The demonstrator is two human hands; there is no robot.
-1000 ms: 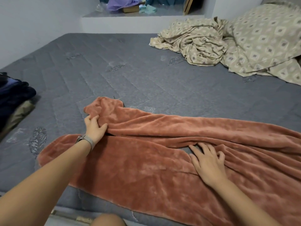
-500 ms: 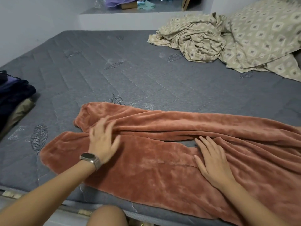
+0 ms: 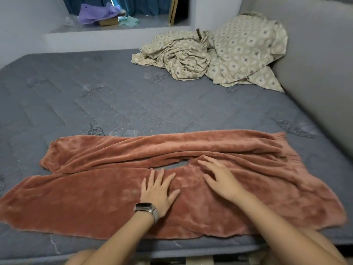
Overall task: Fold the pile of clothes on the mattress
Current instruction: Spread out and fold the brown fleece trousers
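Rust fleece trousers (image 3: pixel 172 188) spread flat along near mattress (image 3: pixel 114 104) edge. Left hand (image 3: pixel 159 190) and right hand (image 3: pixel 221 180) pressed at crotch, fingers splayed, gripping nothing. Smooth outward toward cuffs before folding legs together.

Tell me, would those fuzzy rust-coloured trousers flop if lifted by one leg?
Probably floppy: the trousers lie in soft wrinkles on the mattress. Likely light, and the plush pile should grip, not slip, under the flat left hand.

Trousers (image 3: pixel 172 188) lie across the mattress (image 3: pixel 114 104) front; crumpled bedding (image 3: pixel 219 54) behind, right.
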